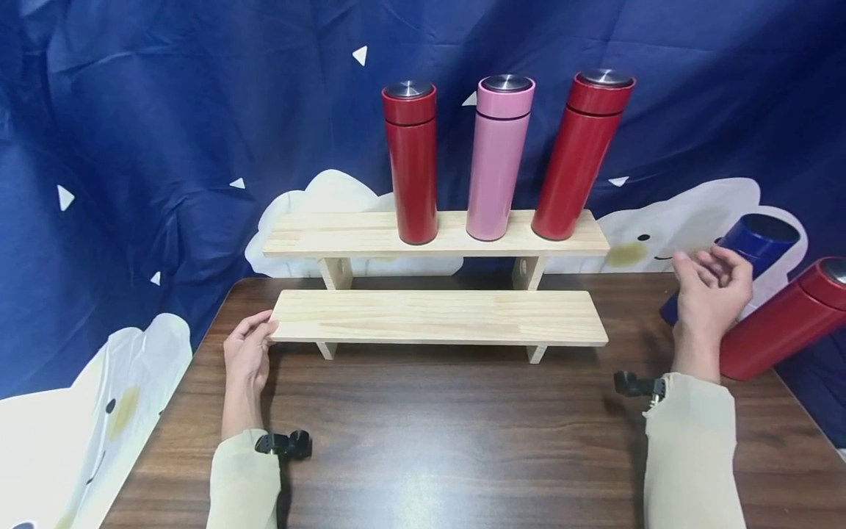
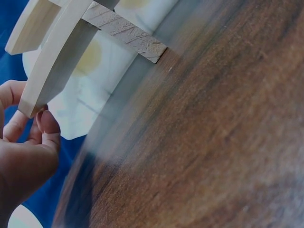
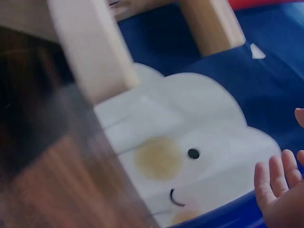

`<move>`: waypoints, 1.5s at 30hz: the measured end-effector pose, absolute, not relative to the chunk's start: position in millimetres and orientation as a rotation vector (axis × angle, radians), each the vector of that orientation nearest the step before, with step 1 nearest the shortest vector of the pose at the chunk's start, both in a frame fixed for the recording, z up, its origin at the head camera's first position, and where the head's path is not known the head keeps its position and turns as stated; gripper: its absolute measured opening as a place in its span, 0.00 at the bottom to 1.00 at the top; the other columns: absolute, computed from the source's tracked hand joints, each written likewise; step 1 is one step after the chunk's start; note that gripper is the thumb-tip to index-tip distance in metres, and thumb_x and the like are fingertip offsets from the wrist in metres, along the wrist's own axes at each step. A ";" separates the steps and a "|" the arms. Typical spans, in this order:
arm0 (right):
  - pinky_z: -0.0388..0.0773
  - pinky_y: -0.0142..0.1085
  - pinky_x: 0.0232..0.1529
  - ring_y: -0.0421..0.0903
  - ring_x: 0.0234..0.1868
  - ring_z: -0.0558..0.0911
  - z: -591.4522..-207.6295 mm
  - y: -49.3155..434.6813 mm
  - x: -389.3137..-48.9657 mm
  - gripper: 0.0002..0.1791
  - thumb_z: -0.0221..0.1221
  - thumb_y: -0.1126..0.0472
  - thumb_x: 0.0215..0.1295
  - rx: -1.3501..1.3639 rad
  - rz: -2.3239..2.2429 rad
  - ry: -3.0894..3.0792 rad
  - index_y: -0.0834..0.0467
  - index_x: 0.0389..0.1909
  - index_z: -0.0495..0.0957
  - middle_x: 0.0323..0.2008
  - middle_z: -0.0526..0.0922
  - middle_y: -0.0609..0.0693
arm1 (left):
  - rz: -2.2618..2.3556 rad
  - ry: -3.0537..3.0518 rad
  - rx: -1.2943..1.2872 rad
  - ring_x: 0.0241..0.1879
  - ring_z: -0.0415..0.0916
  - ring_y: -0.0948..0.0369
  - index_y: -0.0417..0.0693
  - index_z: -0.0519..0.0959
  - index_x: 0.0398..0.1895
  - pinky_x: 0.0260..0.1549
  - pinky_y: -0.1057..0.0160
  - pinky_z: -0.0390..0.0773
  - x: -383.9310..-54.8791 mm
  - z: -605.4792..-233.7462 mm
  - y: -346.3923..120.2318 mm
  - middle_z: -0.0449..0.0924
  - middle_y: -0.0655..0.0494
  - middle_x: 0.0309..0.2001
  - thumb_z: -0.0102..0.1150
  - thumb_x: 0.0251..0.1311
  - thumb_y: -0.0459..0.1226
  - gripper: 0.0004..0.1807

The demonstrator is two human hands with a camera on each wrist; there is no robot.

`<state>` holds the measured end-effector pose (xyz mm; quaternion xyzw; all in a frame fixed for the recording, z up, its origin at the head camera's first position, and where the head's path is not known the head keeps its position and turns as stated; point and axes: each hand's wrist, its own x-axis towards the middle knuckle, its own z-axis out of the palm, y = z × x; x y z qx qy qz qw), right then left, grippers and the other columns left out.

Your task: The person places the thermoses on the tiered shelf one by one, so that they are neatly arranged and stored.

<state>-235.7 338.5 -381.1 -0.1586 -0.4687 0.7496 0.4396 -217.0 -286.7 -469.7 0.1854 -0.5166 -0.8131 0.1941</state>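
Observation:
A two-tier wooden shelf [image 1: 436, 317] stands on the table. My left hand [image 1: 249, 349] pinches the left end of its lower board; the left wrist view shows the thumb and fingers around that board end [image 2: 52, 71]. To the right of the shelf, my right hand [image 1: 710, 297] is raised with its fingers loosely bent and nothing in them. Behind it is a blue thermos [image 1: 760, 239], partly hidden by the hand. A red thermos [image 1: 783, 323] leans beside the right wrist. In the right wrist view the fingers [image 3: 280, 178] of that hand are spread near the blue surface.
Along the upper board stand a red thermos [image 1: 415, 173], a pink thermos [image 1: 499, 169] and another red thermos [image 1: 581, 165]. A dark blue curtain [image 1: 165, 110] with white cloud figures hangs behind the brown wooden table [image 1: 423, 433].

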 end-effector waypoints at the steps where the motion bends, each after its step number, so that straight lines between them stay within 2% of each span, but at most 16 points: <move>1: 0.81 0.25 0.35 0.41 0.32 0.82 -383.9 339.9 -235.4 0.24 0.70 0.81 0.45 -0.416 1.859 -1.145 0.60 0.43 0.79 0.39 0.79 0.54 | -2.278 -1.453 0.520 0.28 0.79 0.62 0.38 0.87 0.36 0.24 0.71 0.77 -217.0 -469.8 -286.7 0.84 0.52 0.32 0.58 0.59 0.17 0.13; 7: 0.76 0.31 0.48 0.43 0.39 0.79 -398.4 343.7 -236.3 0.21 0.70 0.79 0.46 -0.509 1.747 -1.072 0.60 0.41 0.80 0.41 0.79 0.53 | -2.279 -1.449 0.507 0.27 0.78 0.62 0.37 0.87 0.36 0.24 0.72 0.77 -217.4 -470.1 -286.6 0.84 0.52 0.32 0.57 0.59 0.17 0.13; 17: 0.63 0.35 0.64 0.43 0.56 0.71 -409.1 339.9 -230.8 0.26 0.70 0.75 0.51 -0.741 1.698 -1.083 0.54 0.50 0.78 0.53 0.72 0.48 | -2.288 -1.436 0.506 0.25 0.78 0.62 0.35 0.86 0.38 0.23 0.72 0.77 -216.6 -470.2 -286.9 0.85 0.51 0.32 0.57 0.59 0.16 0.12; 22: 0.63 0.33 0.65 0.41 0.59 0.70 -419.6 340.9 -232.6 0.29 0.70 0.74 0.52 -0.813 1.677 -1.100 0.52 0.54 0.76 0.58 0.71 0.47 | -2.280 -1.451 0.511 0.25 0.78 0.63 0.36 0.86 0.38 0.23 0.72 0.76 -216.0 -469.9 -286.9 0.84 0.52 0.32 0.57 0.59 0.17 0.12; 27: 0.63 0.26 0.63 0.40 0.62 0.69 -431.4 346.6 -236.4 0.31 0.71 0.71 0.53 -0.875 1.633 -1.151 0.50 0.57 0.75 0.62 0.70 0.46 | -2.289 -1.443 0.512 0.25 0.78 0.62 0.36 0.87 0.37 0.23 0.72 0.76 -215.9 -469.2 -286.6 0.84 0.52 0.32 0.57 0.59 0.16 0.13; 31: 0.59 0.20 0.63 0.39 0.67 0.66 -439.1 350.1 -238.8 0.34 0.71 0.70 0.54 -0.868 1.640 -1.186 0.49 0.61 0.71 0.66 0.67 0.45 | -2.290 -1.440 0.516 0.25 0.77 0.62 0.32 0.85 0.41 0.23 0.72 0.75 -216.0 -468.6 -286.7 0.84 0.51 0.32 0.57 0.59 0.16 0.12; 34: 0.56 0.17 0.63 0.38 0.68 0.64 -444.4 351.4 -241.5 0.37 0.71 0.71 0.54 -0.859 1.646 -1.201 0.50 0.64 0.69 0.68 0.65 0.45 | -2.289 -1.444 0.522 0.25 0.77 0.62 0.32 0.86 0.41 0.23 0.72 0.75 -216.2 -468.4 -287.3 0.84 0.52 0.32 0.57 0.59 0.17 0.12; 38: 0.54 0.15 0.63 0.36 0.68 0.63 -449.7 351.8 -246.4 0.40 0.71 0.71 0.54 -0.879 1.630 -1.221 0.50 0.67 0.66 0.69 0.63 0.46 | -2.288 -1.451 0.524 0.25 0.77 0.62 0.37 0.87 0.36 0.23 0.72 0.75 -216.7 -468.7 -288.2 0.84 0.52 0.32 0.57 0.60 0.17 0.13; 45: 0.46 0.14 0.64 0.35 0.72 0.58 -454.4 351.9 -255.1 0.46 0.72 0.66 0.56 -0.967 1.542 -1.326 0.47 0.73 0.60 0.71 0.61 0.44 | -2.288 -1.446 0.509 0.25 0.77 0.62 0.39 0.87 0.35 0.23 0.72 0.75 -217.3 -469.6 -288.6 0.83 0.52 0.31 0.57 0.59 0.16 0.14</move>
